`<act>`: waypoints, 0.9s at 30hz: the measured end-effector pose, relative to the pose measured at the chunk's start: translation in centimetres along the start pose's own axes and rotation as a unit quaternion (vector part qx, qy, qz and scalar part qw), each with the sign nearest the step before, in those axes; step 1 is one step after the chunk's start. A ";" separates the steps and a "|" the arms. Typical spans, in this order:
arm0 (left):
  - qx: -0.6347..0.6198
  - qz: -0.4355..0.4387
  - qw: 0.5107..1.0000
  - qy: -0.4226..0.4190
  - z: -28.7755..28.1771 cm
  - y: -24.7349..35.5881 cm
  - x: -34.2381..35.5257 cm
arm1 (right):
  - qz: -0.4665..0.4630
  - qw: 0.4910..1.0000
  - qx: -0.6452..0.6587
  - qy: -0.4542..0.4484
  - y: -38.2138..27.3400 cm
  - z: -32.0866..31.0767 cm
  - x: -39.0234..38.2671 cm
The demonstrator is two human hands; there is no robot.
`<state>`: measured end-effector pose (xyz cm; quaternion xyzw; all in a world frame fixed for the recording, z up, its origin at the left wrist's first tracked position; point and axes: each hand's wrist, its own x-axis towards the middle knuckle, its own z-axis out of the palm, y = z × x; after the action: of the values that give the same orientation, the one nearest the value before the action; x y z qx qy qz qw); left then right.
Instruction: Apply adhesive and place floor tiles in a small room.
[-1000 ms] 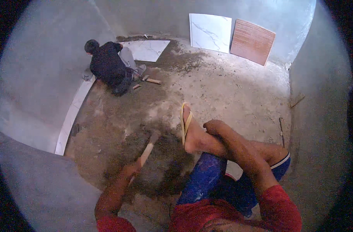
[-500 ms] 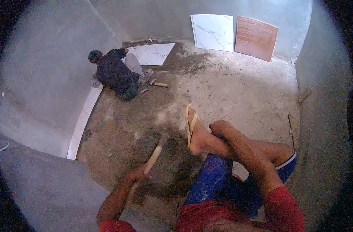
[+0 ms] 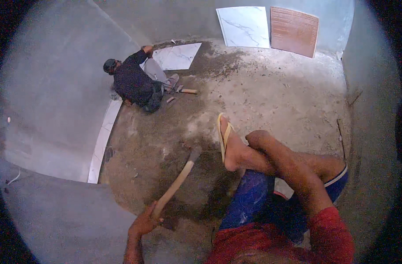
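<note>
Hammer (image 3: pixel 177 184): wooden handle slanting up from the left hand (image 3: pixel 144 222), head down near the wet dark patch of mortar bed (image 3: pixel 165 176) just left of the sandalled foot (image 3: pixel 225 141). Left fingers wrapped fully round the handle's lower end, a closed grip with no gap showing.

Change over the last second: the handle now shows longer and lies more steeply across the view, its head further out over the dark patch than it was; in the earlier views it sat shorter and closer in to the hand. The head itself is blurred, so whether it touches the floor I cannot tell. My reading: a swing or rake stroke is under way on the damp bed, work on that patch not finished.

Right hand (image 3: pixel 259 137) rests on the raised shin just behind the foot, fingers curled loosely over the leg, holding no tool.

Far side: a second person (image 3: pixel 132 81) crouches by a white marbled tile (image 3: pixel 179 56) laid flat, small tools beside them. Two more tiles lean on the back wall, one white (image 3: pixel 244 27), one reddish-brown (image 3: pixel 294 31).
</note>
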<state>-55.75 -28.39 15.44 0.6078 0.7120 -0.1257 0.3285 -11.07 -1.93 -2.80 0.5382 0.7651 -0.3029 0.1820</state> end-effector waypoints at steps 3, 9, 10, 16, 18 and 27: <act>-0.102 0.056 0.988 0.099 1.8 -1.1 -2.0 | -0.022 1.000 -0.004 0.022 -1.0 -0.7 -1.0; -0.197 0.023 0.928 0.314 3.8 2.4 -1.4 | 0.018 1.000 0.012 0.020 -0.4 -0.1 -0.4; -0.199 0.023 0.929 0.312 3.8 3.2 -1.0 | 0.008 1.000 0.011 0.022 -0.1 0.1 -0.3; -0.331 0.036 0.831 0.446 3.6 4.8 0.6 | -0.014 0.999 -0.019 0.024 -0.8 0.2 -0.3; -0.323 0.074 0.816 0.474 3.6 5.1 0.8 | -0.013 0.999 -0.023 0.032 -0.3 0.7 0.0; -0.111 0.075 0.914 0.384 4.1 10.5 -0.5 | -0.066 0.995 -0.077 0.016 -1.2 -0.1 0.5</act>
<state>-44.52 -28.74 14.92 0.6202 0.7452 0.2222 0.1033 -12.33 -1.83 -2.71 0.4758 0.8227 -0.2459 0.1907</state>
